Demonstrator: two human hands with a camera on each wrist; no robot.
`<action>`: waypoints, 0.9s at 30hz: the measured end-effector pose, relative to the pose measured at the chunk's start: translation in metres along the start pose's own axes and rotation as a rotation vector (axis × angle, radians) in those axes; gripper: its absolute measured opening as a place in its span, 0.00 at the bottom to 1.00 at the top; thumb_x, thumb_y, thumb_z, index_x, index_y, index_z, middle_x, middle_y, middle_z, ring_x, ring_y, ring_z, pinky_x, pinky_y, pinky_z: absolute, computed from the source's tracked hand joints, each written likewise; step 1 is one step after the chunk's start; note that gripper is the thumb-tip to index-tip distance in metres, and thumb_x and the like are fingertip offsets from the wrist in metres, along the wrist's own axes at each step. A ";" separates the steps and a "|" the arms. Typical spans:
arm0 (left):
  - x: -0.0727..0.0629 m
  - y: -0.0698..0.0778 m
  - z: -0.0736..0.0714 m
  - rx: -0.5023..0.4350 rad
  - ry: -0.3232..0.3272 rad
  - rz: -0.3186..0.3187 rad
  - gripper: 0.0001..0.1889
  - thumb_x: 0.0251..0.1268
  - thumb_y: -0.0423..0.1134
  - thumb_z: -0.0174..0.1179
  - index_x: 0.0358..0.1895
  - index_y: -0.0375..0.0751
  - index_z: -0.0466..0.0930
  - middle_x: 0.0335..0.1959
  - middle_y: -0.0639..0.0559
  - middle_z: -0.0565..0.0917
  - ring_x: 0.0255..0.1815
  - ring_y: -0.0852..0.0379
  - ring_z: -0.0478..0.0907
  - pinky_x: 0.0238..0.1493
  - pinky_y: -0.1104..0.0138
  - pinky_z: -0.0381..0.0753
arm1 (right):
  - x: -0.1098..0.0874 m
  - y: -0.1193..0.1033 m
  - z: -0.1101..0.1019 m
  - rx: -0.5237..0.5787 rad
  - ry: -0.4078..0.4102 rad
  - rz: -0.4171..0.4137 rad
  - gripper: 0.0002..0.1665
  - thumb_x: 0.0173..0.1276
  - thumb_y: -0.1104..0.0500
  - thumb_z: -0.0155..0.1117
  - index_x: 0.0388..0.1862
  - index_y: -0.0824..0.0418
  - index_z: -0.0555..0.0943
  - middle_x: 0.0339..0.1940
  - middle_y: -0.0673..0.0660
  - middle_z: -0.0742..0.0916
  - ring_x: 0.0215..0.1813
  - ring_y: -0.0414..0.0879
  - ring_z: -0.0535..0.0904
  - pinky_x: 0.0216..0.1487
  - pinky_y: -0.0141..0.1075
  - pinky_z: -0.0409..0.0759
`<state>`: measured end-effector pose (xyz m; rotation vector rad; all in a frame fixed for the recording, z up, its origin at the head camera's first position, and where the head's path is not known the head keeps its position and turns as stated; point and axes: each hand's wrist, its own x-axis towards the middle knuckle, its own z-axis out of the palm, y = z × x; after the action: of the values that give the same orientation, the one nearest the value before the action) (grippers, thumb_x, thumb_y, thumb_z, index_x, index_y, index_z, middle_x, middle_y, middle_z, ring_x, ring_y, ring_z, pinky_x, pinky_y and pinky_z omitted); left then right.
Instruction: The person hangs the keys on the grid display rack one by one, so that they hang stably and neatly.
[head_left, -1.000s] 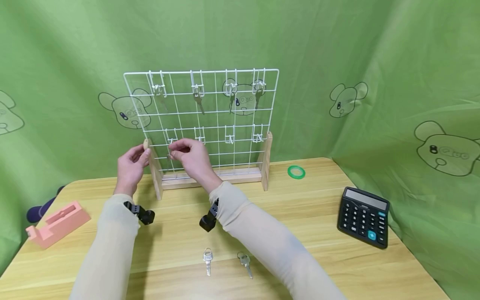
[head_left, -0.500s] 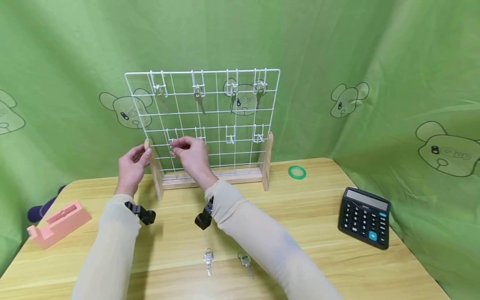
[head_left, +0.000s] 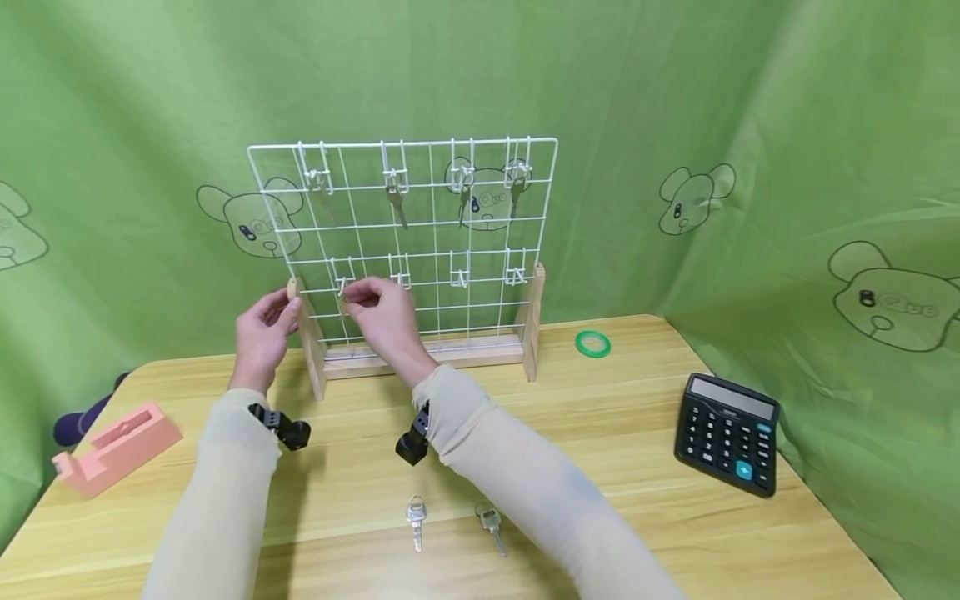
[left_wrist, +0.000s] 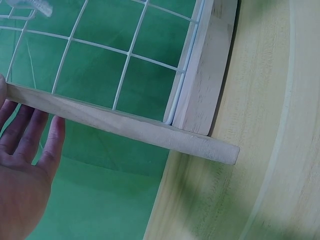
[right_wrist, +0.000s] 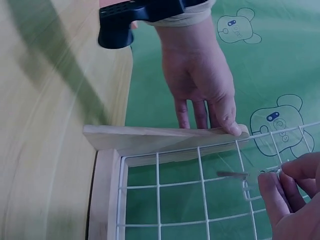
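Note:
My left hand grips the left wooden post of a white wire grid rack, thumb on one side and fingers on the other. At the lower row's leftmost hook, my right hand pinches a small metal key near its ring. The right wrist view shows the key's blade sticking out past the fingertips, close to the hook's wire; whether the ring is over the hook I cannot tell. Several keys, such as one on the second hook, hang along the upper row.
Two more keys, a left one and a right one, lie on the table's near part. A pink tape dispenser stands left. On the right are a green tape roll and a black calculator. A green curtain hangs behind.
My right hand has shifted slightly, bringing the key a little up and right at the lower left hook. The left hand keeps its place on the post.

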<state>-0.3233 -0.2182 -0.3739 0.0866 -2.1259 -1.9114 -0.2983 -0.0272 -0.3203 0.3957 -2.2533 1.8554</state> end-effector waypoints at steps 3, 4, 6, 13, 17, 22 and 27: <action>-0.001 0.001 -0.001 -0.007 -0.013 -0.005 0.29 0.71 0.45 0.59 0.70 0.37 0.67 0.67 0.38 0.71 0.63 0.48 0.72 0.58 0.70 0.78 | -0.006 0.004 -0.004 -0.028 -0.027 -0.002 0.13 0.61 0.76 0.65 0.43 0.65 0.84 0.36 0.54 0.85 0.38 0.42 0.78 0.41 0.26 0.81; -0.002 0.002 -0.002 -0.010 -0.018 -0.006 0.29 0.71 0.46 0.59 0.70 0.37 0.67 0.68 0.38 0.71 0.63 0.48 0.71 0.58 0.70 0.78 | -0.008 0.006 -0.005 -0.040 -0.040 -0.003 0.12 0.61 0.75 0.64 0.42 0.65 0.84 0.36 0.54 0.85 0.38 0.42 0.78 0.41 0.27 0.81; -0.003 0.002 -0.002 -0.018 -0.025 -0.005 0.29 0.71 0.46 0.59 0.71 0.38 0.66 0.69 0.38 0.70 0.64 0.48 0.71 0.59 0.69 0.77 | -0.012 0.009 -0.008 -0.063 -0.074 -0.013 0.11 0.62 0.74 0.65 0.42 0.64 0.84 0.36 0.53 0.85 0.38 0.41 0.78 0.41 0.27 0.81; -0.004 0.004 -0.002 -0.025 -0.035 -0.007 0.31 0.70 0.48 0.59 0.71 0.37 0.65 0.70 0.38 0.68 0.64 0.48 0.70 0.58 0.69 0.78 | -0.027 0.017 -0.020 -0.119 -0.179 -0.001 0.08 0.66 0.70 0.64 0.41 0.59 0.84 0.39 0.54 0.86 0.39 0.40 0.79 0.42 0.28 0.82; -0.003 0.004 -0.002 -0.023 -0.027 0.002 0.30 0.71 0.47 0.59 0.71 0.36 0.65 0.69 0.37 0.68 0.63 0.48 0.71 0.57 0.70 0.78 | -0.034 0.020 -0.029 -0.153 -0.227 0.028 0.07 0.67 0.68 0.64 0.41 0.59 0.84 0.37 0.52 0.86 0.38 0.41 0.79 0.39 0.29 0.82; -0.002 0.004 -0.001 -0.025 -0.019 -0.005 0.30 0.71 0.47 0.59 0.70 0.37 0.66 0.69 0.37 0.69 0.63 0.48 0.71 0.56 0.72 0.78 | -0.043 0.027 -0.040 -0.178 -0.289 0.044 0.07 0.66 0.68 0.65 0.43 0.61 0.84 0.37 0.51 0.85 0.38 0.41 0.79 0.40 0.28 0.81; -0.002 0.004 -0.002 -0.029 -0.030 -0.006 0.30 0.70 0.47 0.59 0.71 0.37 0.66 0.69 0.37 0.68 0.64 0.48 0.71 0.57 0.72 0.78 | -0.052 0.030 -0.050 -0.187 -0.342 0.060 0.08 0.66 0.68 0.65 0.44 0.61 0.84 0.37 0.51 0.85 0.39 0.41 0.79 0.42 0.29 0.82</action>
<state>-0.3202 -0.2191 -0.3699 0.0592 -2.1188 -1.9585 -0.2594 0.0317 -0.3547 0.6634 -2.6610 1.6897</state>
